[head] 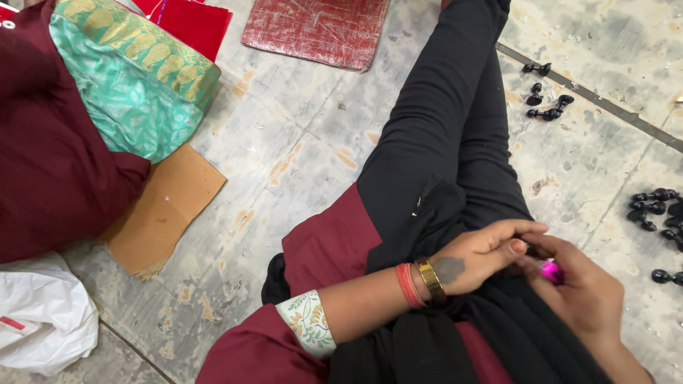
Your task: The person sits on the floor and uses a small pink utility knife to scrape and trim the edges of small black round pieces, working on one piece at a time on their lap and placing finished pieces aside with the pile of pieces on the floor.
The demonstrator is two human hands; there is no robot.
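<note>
Magenta piece (551, 271) pinched between hands, left (484, 254), right (585, 295), bare floor (299, 135) leftward

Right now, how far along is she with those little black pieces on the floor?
Done: cannot tell. In hand: the left hand and right hand together hold a small magenta piece over the lap. Left, it seems: black pieces lie loose at right, with another small cluster further up the floor.

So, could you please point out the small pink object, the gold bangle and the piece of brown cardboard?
small pink object (551, 271), head view, its shiny exposed side.
gold bangle (429, 279), head view, top of the band.
brown cardboard (167, 208), head view, its middle.
</note>
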